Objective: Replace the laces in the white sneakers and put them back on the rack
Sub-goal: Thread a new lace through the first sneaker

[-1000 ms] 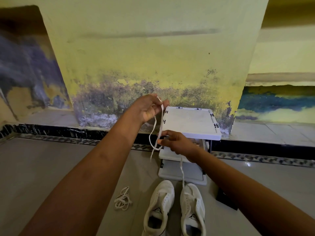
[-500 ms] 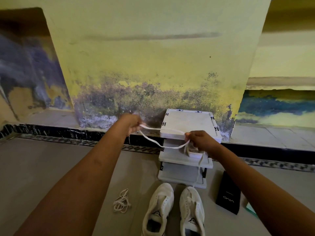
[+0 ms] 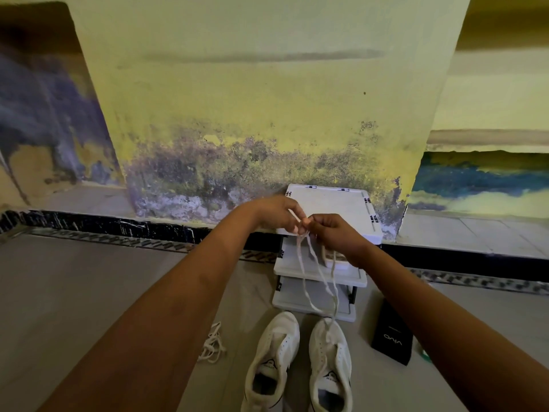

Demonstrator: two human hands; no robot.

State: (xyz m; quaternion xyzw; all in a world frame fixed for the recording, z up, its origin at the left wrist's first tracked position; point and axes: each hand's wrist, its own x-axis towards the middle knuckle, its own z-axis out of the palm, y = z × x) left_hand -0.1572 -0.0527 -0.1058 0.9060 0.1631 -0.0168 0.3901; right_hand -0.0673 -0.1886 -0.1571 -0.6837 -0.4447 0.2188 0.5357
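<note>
Hands meet in the middle of the head view, in front of the top shelf of the rack (image 3: 329, 200). Our left hand (image 3: 279, 214) and our right hand (image 3: 332, 233) are fingertip to fingertip. Each has its fingers curled and pinches the white lace (image 3: 315, 278) at nearly the same spot. From that pinch two strands hang down in front of the rack and run to the toe end of the right sneaker (image 3: 329, 361), where they meet its front eyelets (the strands hang slack, with a slight wave in them). The right sneaker stands on the floor (image 3: 74, 292) just before the lowest shelf, toe toward the wall. The left sneaker (image 3: 273, 352) stands just beside it, parallel, its opening toward us.

The rack is white, with three shelves one above another, and it stands against the foot of the yellow wall (image 3: 252, 99), whose paint is stained dark low down. On the middle shelf lies a pale object (image 3: 338, 258), mostly hidden behind our right wrist; we cannot tell what it is. To the left of the sneakers a bundle of loose lace (image 3: 212, 343) lies on the floor, apart from both shoes. To the right of the rack a black box (image 3: 392, 337) with pale lettering lies flat on the floor, near the right sneaker.
</note>
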